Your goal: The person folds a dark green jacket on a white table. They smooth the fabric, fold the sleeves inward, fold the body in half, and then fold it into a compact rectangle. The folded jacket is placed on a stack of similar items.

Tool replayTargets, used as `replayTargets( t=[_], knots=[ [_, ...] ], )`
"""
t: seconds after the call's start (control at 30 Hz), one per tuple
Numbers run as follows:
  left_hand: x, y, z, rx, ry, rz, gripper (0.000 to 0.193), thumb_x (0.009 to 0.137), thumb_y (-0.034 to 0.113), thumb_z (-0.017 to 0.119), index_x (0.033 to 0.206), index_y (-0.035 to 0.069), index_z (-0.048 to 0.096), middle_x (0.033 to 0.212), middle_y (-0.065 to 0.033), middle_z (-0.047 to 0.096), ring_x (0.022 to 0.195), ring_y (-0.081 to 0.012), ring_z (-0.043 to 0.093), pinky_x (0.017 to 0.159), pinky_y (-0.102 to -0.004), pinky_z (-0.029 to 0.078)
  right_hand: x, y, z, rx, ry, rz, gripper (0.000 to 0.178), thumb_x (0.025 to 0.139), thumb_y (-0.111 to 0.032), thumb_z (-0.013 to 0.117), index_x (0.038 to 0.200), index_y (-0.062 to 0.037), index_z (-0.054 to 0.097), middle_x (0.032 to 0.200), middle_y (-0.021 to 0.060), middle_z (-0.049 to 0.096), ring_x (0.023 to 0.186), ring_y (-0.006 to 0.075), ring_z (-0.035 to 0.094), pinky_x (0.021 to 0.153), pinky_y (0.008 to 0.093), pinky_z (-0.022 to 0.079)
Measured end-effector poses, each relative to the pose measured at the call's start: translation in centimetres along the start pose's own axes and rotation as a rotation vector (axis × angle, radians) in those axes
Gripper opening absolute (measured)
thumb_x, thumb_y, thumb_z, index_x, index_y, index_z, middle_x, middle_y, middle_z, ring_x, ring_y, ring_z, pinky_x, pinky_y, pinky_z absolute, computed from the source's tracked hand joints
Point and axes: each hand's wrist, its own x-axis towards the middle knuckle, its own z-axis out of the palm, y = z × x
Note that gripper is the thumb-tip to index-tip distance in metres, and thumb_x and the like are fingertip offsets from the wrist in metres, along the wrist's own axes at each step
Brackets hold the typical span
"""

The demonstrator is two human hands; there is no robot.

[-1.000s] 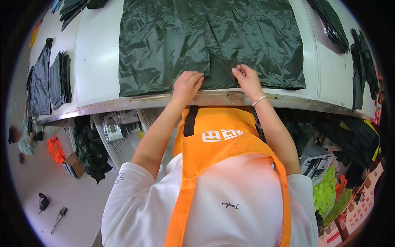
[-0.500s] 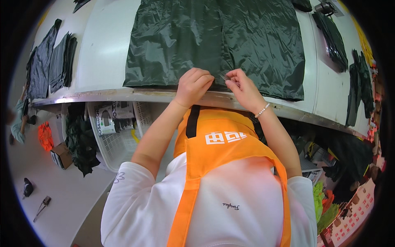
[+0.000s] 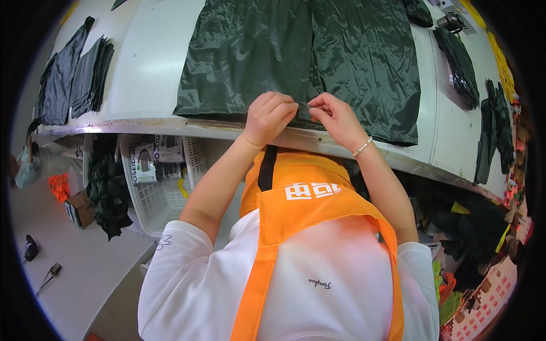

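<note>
Where both palms lay flat a second ago, the left hand (image 3: 272, 116) and right hand (image 3: 335, 118) now pinch the near hem of the dark green garment (image 3: 307, 57), upper centre, spread on the white table (image 3: 151, 62).

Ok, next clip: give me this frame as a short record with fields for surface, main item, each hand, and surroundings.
surface: white table
main item: dark green garment spread flat on the table
left hand: pinching the garment's near edge
right hand: pinching the same edge, close to the left hand; bead bracelet on the wrist
surroundings: dark folded pieces at the table's left; white basket under the table
</note>
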Motion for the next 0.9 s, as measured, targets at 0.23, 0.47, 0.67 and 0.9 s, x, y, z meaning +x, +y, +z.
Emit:
replayTargets(
  t=[0.23,0.47,0.67,0.9],
  knots=[
    [-3.8,0.9,0.5,-0.035,-0.457,-0.378,0.018,0.08,0.008,0.062,0.097,0.01,0.061,0.086,-0.0109,0.065,0.082,-0.0325,0.061,0.069,-0.0409,0.049,-1.4,2.4,-5.0,0.038,0.265,-0.051,0.023,0.084,-0.013,0.067,0.102,-0.0011,0.058,0.087,0.0064,0.065,0.079,0.0121,0.062,0.073,0.0256,0.05],
    [-8.1,4.7,-4.6,-0.006,-1.388,-0.777,0.017,0.078,0.024,0.065,0.082,0.007,0.062,0.075,-0.0122,0.066,0.072,-0.031,0.065,0.064,-0.0389,0.051,-8.7,12.0,-29.0,-0.082,1.172,0.06,0.024,0.086,-0.015,0.065,0.105,-0.0006,0.063,0.088,0.0056,0.066,0.076,0.0104,0.058,0.069,0.0249,0.048],
    [5.2,3.1,7.6,0.238,-0.851,-0.601,0.018,0.078,0.024,0.068,0.08,0.007,0.062,0.07,-0.009,0.06,0.07,-0.0303,0.058,0.069,-0.0393,0.047,-9.5,24.8,-44.0,-0.473,1.274,0.395,0.02,0.081,-0.021,0.067,0.095,-0.0057,0.07,0.094,0.0123,0.065,0.083,0.0263,0.062,0.077,0.0343,0.049],
    [4.8,2.8,19.7,0.515,-0.774,-0.492,0.083,0.078,0.046,0.064,0.144,0.009,0.029,0.152,-0.02,0.014,0.139,-0.0428,0.012,0.108,-0.0605,0.01,-3.5,28.4,-53.5,-0.91,1.304,0.6,0.025,0.084,-0.024,0.063,0.104,-0.0095,0.067,0.103,0.0141,0.059,0.099,0.0305,0.054,0.088,0.0406,0.044]
  ],
)
